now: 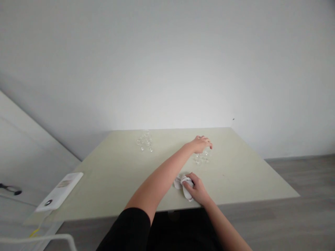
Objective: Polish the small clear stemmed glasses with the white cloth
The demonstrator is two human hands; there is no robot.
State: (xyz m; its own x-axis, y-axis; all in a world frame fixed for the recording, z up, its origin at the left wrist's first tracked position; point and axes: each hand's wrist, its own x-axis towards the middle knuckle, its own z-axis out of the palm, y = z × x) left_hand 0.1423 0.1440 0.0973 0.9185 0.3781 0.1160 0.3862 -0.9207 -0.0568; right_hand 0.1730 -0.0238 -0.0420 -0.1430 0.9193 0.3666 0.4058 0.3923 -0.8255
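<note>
My left hand (201, 144) reaches across the table to the right, its fingers curled over the top of a clear glass object (201, 159) with rounded, bubble-like parts. The hand hides much of that object, so its exact kind is unclear. Closer to my body, my right hand (198, 190) is closed around a crumpled white cloth (186, 188), which rests at the table surface. Farther left near the back edge stands another clear glass object (145, 140) with similar bubbly shapes, apart from both hands.
The pale table (112, 184) meets a plain wall (167, 69) at its back. A white flat device (60, 191) with a cable lies at the left edge. A white curved bar (39, 238) shows at the lower left, with grey floor (300, 177) to the right.
</note>
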